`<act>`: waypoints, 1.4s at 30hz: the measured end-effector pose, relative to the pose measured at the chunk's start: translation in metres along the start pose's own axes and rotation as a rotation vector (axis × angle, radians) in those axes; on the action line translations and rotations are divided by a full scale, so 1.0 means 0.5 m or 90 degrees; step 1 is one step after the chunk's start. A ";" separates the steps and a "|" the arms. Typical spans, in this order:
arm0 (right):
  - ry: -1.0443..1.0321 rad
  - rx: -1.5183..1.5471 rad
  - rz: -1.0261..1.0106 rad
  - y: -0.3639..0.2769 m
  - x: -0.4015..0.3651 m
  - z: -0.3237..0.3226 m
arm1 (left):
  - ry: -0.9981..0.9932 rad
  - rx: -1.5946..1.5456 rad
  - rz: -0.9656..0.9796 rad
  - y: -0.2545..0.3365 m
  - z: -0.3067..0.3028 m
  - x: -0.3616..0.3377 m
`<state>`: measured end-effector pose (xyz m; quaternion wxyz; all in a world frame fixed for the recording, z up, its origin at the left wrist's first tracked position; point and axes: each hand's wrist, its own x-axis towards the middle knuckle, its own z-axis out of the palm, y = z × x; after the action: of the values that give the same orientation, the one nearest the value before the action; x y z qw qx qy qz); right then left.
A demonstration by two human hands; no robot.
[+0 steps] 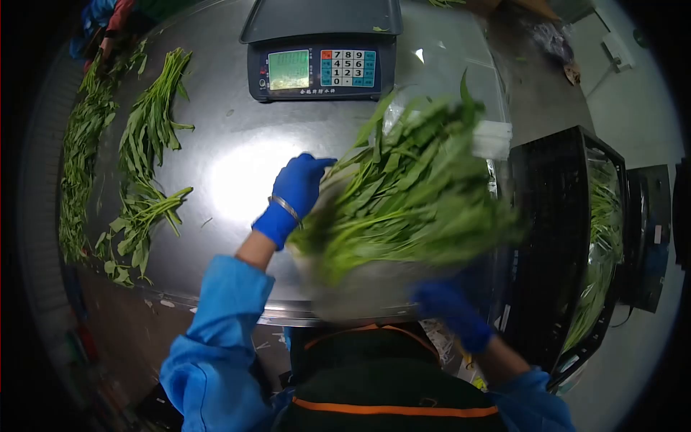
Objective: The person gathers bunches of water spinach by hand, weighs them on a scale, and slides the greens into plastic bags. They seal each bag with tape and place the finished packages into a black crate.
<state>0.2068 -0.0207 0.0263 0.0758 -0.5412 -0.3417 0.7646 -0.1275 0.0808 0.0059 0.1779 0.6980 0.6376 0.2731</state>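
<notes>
A large bunch of leafy greens (417,194) lies in front of me, partly blurred, with its stems to the left and leaves to the right. Blurred, translucent film (353,295), which looks like a plastic bag, shows under and below the stems. At the stem end is my left hand (299,189) in a blue glove, its fingers curled closed at the edge of the greens and film; what they grip is hidden. My right hand (453,309), also blue-gloved, is smeared by motion below the leaves near the table's front edge, and its fingers cannot be made out.
A digital scale (322,68) stands at the back of the metal table (216,237). More greens (151,129) lie at left, beside a long pile (83,158). A black crate (551,237) holding bagged greens (601,216) stands at right. Another person's hand (106,47) is at far left.
</notes>
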 end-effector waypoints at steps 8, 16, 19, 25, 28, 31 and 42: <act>-0.188 0.066 -0.011 0.018 0.016 0.212 | 0.042 0.029 0.085 0.012 -0.032 -0.068; 0.088 0.197 -0.035 -0.043 -0.025 0.159 | -0.055 0.027 0.151 0.090 0.033 -0.110; 0.189 0.166 -0.120 -0.063 -0.012 0.139 | -0.076 0.138 0.221 0.102 0.060 -0.099; 0.213 0.188 -0.196 -0.071 0.007 0.102 | -0.130 0.152 0.164 0.101 0.048 -0.090; 0.223 0.175 -0.237 -0.085 0.017 0.119 | -0.080 0.019 0.135 0.109 0.034 -0.102; 0.265 -0.047 -0.413 -0.100 0.043 0.138 | -0.069 0.002 0.156 0.116 0.026 -0.100; 0.348 -0.269 -0.486 -0.122 0.104 0.163 | -0.102 -0.146 0.170 0.105 0.052 -0.109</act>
<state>0.0987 0.0147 0.0375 0.3248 -0.5619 -0.6296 0.4271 -0.0722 0.0231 0.0082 0.2683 0.7712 0.4877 0.3089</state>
